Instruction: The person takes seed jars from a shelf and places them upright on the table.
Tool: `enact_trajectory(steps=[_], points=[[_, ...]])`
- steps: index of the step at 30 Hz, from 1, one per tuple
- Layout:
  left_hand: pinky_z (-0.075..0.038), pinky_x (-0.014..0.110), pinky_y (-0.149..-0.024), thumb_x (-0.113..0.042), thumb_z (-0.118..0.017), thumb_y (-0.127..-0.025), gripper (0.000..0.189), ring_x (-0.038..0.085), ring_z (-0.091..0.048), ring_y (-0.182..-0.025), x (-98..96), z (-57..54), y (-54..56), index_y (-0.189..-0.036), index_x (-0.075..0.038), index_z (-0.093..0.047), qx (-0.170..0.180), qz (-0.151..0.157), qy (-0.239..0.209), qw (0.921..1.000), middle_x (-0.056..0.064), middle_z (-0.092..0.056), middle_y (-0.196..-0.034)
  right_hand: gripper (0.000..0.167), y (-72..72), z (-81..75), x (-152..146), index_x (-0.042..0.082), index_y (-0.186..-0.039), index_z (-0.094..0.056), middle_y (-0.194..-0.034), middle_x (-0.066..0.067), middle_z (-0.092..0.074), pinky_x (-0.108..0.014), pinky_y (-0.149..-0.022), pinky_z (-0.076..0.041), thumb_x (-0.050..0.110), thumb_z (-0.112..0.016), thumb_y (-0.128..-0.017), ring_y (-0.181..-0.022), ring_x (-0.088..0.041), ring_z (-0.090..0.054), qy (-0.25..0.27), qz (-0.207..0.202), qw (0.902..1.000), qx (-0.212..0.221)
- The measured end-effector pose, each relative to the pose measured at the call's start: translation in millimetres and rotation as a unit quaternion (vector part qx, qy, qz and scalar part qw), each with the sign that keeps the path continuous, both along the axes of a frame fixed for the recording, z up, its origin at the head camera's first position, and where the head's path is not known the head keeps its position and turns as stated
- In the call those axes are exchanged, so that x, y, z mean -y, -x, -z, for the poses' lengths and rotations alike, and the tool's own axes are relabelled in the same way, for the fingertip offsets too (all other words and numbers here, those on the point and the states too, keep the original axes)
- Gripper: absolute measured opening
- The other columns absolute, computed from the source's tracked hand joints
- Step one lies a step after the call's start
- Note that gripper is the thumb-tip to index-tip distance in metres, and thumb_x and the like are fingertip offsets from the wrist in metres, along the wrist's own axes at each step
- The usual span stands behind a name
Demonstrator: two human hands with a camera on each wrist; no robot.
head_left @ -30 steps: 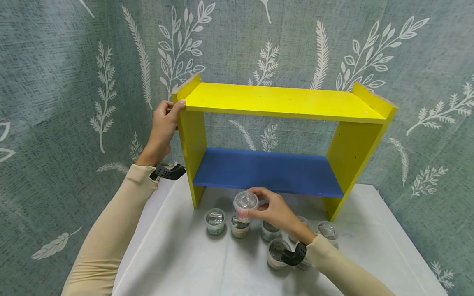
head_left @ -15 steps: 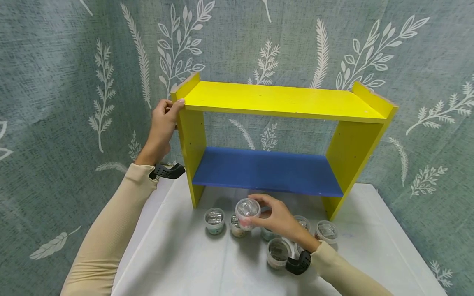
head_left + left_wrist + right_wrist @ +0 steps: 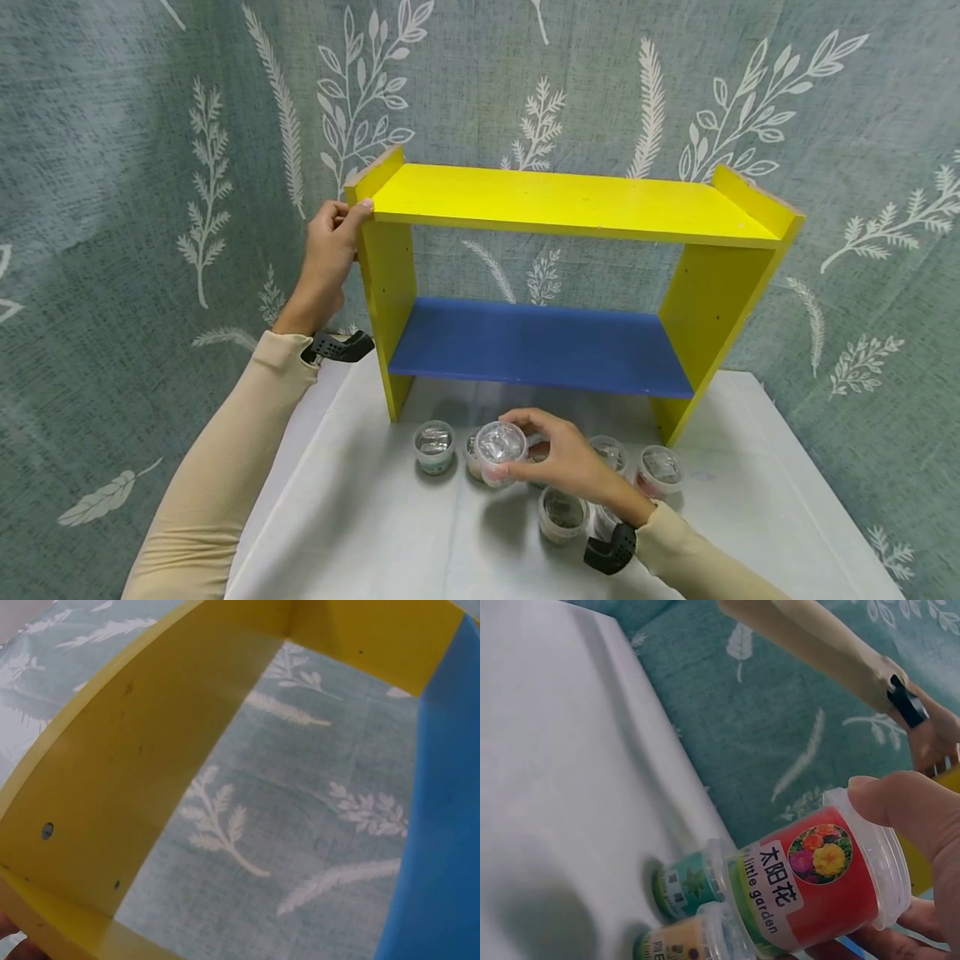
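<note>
My right hand [image 3: 562, 454] pinches a clear-lidded plastic tub [image 3: 501, 450] between thumb and fingers. In the right wrist view this tub [image 3: 821, 874] has a red label with flower pictures and the words "little garden". It is held up off the table, partly in front of another tub [image 3: 472, 457]. My left hand [image 3: 327, 250] grips the upper left side of a yellow shelf unit [image 3: 573, 196], thumb on the front edge. In the left wrist view only its fingertips show beside the yellow panel [image 3: 127, 750].
Several similar tubs stand on the white table [image 3: 390, 533]: a green-labelled one [image 3: 434, 447] at left, others [image 3: 564, 514] under and beside my right forearm. The unit's blue lower shelf [image 3: 540, 346] is bare. Patterned grey-green cloth [image 3: 480, 83] hangs behind.
My right hand has brought the held tub down and slightly toward me, away from the blue shelf. The left hand keeps its grip on the shelf unit.
</note>
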State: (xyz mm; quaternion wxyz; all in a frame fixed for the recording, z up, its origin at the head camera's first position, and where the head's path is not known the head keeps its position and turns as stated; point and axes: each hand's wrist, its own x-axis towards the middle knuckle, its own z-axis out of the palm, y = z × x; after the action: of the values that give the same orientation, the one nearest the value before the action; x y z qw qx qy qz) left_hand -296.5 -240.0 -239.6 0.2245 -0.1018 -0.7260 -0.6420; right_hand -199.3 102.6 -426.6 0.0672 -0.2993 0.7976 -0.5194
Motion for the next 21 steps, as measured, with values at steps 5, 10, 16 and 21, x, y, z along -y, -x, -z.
enact_trajectory(steps=[5, 10, 16, 21], points=[[-0.042, 0.038, -0.084, -0.050, -0.057, -0.103, 0.038, 0.022, -0.055, -0.096, -0.2, -0.2, -0.6, -0.112, -0.014, -0.051, -0.003, 0.000, 0.005, 1.0000, 0.006, -0.052, -0.111, 0.065, -4.9, 2.7, -1.8, 0.014, -0.139, -0.059, -0.123, 0.002, -0.065, -0.037, -0.088, -0.058, 0.029, -0.088, -0.083, -0.108, -0.023, -0.064, -0.005, -0.007, 0.9999, 0.006], [-0.042, 0.037, -0.084, -0.050, -0.057, -0.102, 0.037, 0.022, -0.054, -0.095, -0.3, 0.0, -0.4, -0.112, -0.014, -0.051, -0.001, -0.002, 0.005, 1.0000, 0.006, -0.052, -0.110, 0.066, -8.5, 6.7, -5.9, 0.016, -0.143, -0.057, -0.130, 0.002, -0.063, -0.034, -0.089, -0.057, 0.029, -0.087, -0.086, -0.112, -0.025, -0.064, -0.017, -0.018, 0.9996, 0.016], [-0.042, 0.037, -0.084, -0.050, -0.057, -0.102, 0.038, 0.022, -0.054, -0.096, -0.3, -0.3, -1.0, -0.113, -0.014, -0.051, 0.001, -0.003, 0.005, 1.0000, 0.006, -0.052, -0.111, 0.064, -11.9, 9.5, -10.6, 0.016, -0.143, -0.057, -0.131, 0.003, -0.061, -0.034, -0.088, -0.058, 0.032, -0.085, -0.087, -0.115, -0.024, -0.063, -0.037, -0.024, 0.9990, 0.010], [-0.042, 0.037, -0.084, -0.050, -0.057, -0.102, 0.038, 0.022, -0.054, -0.096, 0.0, -0.4, -1.2, -0.113, -0.014, -0.051, 0.001, -0.002, 0.005, 1.0000, 0.006, -0.052, -0.111, 0.062, -15.4, 12.7, -11.8, 0.018, -0.139, -0.059, -0.128, 0.001, -0.062, -0.035, -0.087, -0.058, 0.028, -0.087, -0.085, -0.114, -0.025, -0.063, -0.034, -0.032, 0.9989, 0.003]])
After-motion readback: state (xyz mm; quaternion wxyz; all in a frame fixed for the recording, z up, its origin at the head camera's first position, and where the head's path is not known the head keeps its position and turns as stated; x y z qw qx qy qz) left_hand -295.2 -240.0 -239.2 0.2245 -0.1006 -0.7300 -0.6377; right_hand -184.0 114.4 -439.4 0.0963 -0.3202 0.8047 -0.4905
